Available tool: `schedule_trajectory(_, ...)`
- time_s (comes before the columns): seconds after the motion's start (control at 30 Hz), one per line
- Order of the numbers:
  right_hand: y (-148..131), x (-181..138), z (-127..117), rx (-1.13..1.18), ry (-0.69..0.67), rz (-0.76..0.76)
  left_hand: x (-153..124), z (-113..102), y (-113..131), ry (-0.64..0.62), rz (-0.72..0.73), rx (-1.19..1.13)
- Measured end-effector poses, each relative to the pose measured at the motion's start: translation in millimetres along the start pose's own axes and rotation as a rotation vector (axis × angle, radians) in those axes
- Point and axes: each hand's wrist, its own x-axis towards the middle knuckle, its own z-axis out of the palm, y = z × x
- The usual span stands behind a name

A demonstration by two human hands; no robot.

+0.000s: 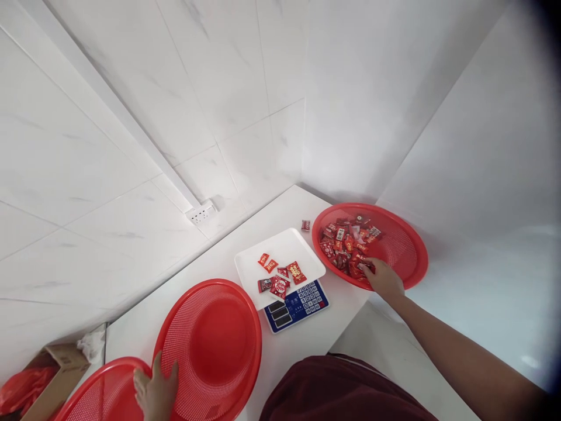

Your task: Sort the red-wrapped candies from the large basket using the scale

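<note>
My right hand (385, 279) reaches over the near rim of a red plastic basket (414, 270) on the right. Its fingers are closed at a red-wrapped candy (357, 268) on the edge of a pile of small red packets. My left hand (155, 389) lies at the rims of two other baskets, fingers apart. One is an empty red mesh basket (214, 339); the other red basket (118, 397) is partly cut off by the frame. Between the hands, several wrapped candies (279, 286) lie on the white tray (302, 248) of a scale.
The scale's blue keypad panel (298, 307) faces me. A single small packet (305, 225) lies on the white table (284, 210) beside the right basket. At lower left stands a cardboard box (65, 374) with red plastic inside. A wall socket (201, 213) sits above the table.
</note>
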Motion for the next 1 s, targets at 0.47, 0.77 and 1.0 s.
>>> schedule_trajectory(0.47,-3.7,-1.3,-1.0,-0.018,-0.052,0.008,-77.3,36.0,292.2,-0.52,0.767,-0.086)
schedule_trajectory(0.77,-3.7,-2.0,-1.3,-0.003,-0.079,0.027,-73.2,31.1,300.6,-0.559,0.777,-0.013)
schedule_trajectory(1.0,-4.3,-2.0,-1.2,-0.042,-0.107,0.043,-68.3,40.3,295.2,-0.523,0.789,-0.22)
